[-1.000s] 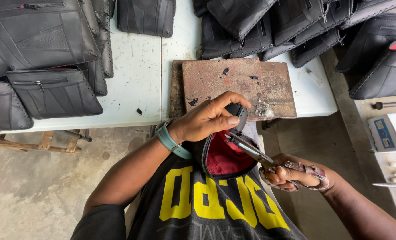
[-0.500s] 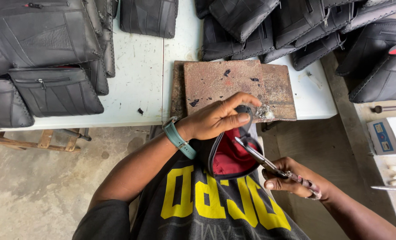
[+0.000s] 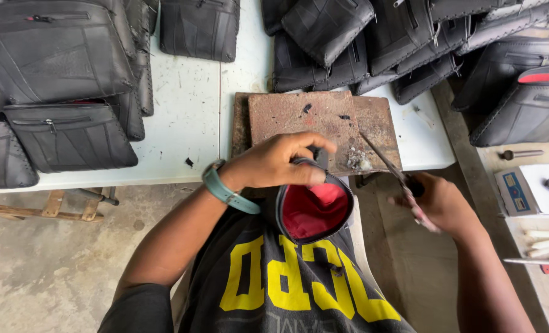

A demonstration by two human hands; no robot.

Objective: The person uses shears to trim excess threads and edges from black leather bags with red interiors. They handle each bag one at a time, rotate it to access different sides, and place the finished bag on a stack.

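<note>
Head view: white table heaped with black bags; a rusty brown board lies at its near edge. Below the board, an open black pouch with red lining sits at the person's chest, its rim pinched by the left hand. Right hand, fist closed, grips scissors angled over the board's corner.
</note>
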